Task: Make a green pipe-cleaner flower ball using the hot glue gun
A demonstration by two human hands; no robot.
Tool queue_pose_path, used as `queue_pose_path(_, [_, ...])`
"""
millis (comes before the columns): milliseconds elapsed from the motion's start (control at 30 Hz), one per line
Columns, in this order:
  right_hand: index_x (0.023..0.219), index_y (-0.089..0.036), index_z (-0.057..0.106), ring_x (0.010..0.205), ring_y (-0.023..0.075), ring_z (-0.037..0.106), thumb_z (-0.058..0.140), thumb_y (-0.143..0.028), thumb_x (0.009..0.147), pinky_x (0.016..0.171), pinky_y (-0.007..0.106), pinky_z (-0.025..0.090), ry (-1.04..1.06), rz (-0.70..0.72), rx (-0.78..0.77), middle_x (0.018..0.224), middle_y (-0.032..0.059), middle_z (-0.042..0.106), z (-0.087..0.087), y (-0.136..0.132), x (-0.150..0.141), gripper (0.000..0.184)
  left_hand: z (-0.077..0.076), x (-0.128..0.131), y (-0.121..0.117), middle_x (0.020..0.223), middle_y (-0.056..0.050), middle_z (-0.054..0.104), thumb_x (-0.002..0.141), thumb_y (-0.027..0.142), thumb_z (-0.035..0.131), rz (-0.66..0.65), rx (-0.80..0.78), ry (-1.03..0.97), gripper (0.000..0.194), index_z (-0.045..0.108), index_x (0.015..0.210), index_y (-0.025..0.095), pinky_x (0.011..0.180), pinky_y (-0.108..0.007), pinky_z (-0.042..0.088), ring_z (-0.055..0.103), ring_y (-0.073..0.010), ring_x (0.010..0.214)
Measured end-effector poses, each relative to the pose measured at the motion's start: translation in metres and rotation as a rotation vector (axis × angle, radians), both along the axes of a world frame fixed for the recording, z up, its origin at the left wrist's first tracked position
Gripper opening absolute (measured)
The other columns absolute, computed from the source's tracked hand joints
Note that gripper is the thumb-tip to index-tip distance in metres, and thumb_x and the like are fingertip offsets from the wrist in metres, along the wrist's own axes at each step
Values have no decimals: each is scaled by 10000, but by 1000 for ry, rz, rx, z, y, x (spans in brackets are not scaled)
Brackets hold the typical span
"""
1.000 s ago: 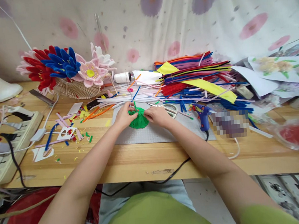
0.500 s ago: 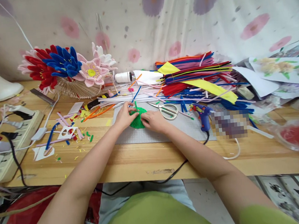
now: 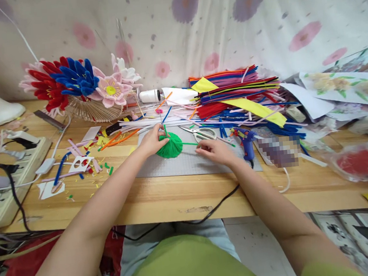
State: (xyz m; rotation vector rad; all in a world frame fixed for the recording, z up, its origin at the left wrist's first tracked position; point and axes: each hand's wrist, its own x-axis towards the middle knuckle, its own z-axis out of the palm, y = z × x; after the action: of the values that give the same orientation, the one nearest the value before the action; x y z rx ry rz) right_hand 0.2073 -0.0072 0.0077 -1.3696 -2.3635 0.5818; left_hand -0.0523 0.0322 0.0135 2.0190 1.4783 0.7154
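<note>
A round, flat green leaf-like disc (image 3: 172, 148) made of fuzzy pipe cleaner sits over the grey cutting mat (image 3: 161, 169). My left hand (image 3: 153, 141) grips its left edge between thumb and fingers, where a short green stem stands up. From the disc's right side a green pipe cleaner (image 3: 189, 144) runs out straight to the fingertips of my right hand (image 3: 216, 150), which are closed on its end. Behind the right hand, scissors (image 3: 203, 133) with pale handles lie on the mat.
A blue glue gun (image 3: 247, 144) stands at the mat's right edge. Bundles of coloured pipe cleaners (image 3: 231, 92) lie behind. Fuzzy flowers (image 3: 79, 78) stand at back left, with scraps (image 3: 81, 164) and a power strip (image 3: 27, 170) nearer. A black cord (image 3: 221, 204) crosses the table's front edge.
My right hand has moved right, away from the disc, and the green pipe cleaner now stretches between them. My left hand stays at the disc's left edge.
</note>
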Motion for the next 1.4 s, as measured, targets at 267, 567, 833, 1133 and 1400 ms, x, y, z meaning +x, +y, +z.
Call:
queue_pose_path(267, [822,-165,617,557,111,497,528,-506,764,537,237,382,215,-220,-167,676,20,611,-18,-9,53,358,1,-9,22,837,-31,684,732,354,531,-169,32,126,237,669,839,194,716,-293,448,603,-179,782])
queue_pose_path(567, [884,-157,618,666,149,605,622,-553,673,582,264,479,431,-209,-460,800,71,670,-1,-15,71,449,21,-1,3,764,-37,672,718,370,580,169,83,130,188,642,721,193,675,-302,441,591,-191,755])
queue_pose_path(833, [547,-180,494,437,89,412,580,-618,674,431,242,313,160,-356,-510,474,-10,488,19,-35,121,464,34,1,-4,802,-76,668,721,368,596,274,168,370,176,647,709,201,734,-349,444,592,-244,836])
queue_pose_path(1133, [850,-173,509,612,170,520,624,-591,606,548,293,394,68,-812,137,705,31,556,-22,-16,107,497,20,0,-9,727,-47,683,686,395,620,245,81,304,191,640,675,206,660,-317,444,610,-219,741])
queue_pose_path(1400, [960,-120,616,819,280,607,551,-515,718,695,371,450,71,-886,81,818,147,644,-32,-7,96,468,0,-11,-9,796,-38,680,700,405,611,126,148,161,239,678,799,199,740,-311,447,590,-192,791])
